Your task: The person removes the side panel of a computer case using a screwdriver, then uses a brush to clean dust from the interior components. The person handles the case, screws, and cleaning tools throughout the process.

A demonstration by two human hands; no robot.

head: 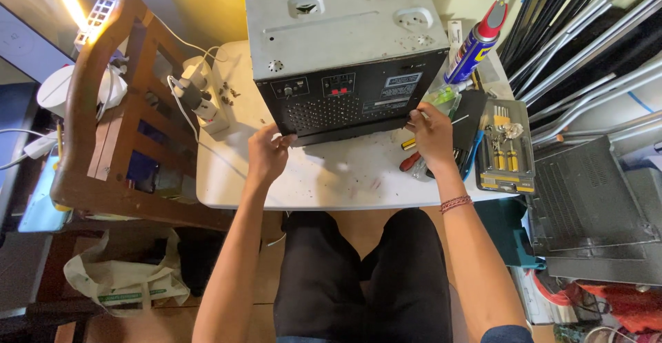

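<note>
Metal chassis (345,46) between left hand (267,153), right hand (432,136), touching both.

A grey metal-cased amplifier box (345,46) stands on the middle of the white tabletop (310,177), its black back panel facing the person. The left hand (267,153) lies at the box's lower left corner, the right hand (431,136) at its lower right corner. Left of the box lies a white power strip with plugs (200,91); beyond it, off the tabletop's left edge, stands a brown wooden chair (103,108). Right of the box stands a blue and yellow spray can (476,43); in front of the can lies an open case of screwdriver bits (507,146). Red-handled screwdrivers (410,160) lie just beside the right hand.
</note>
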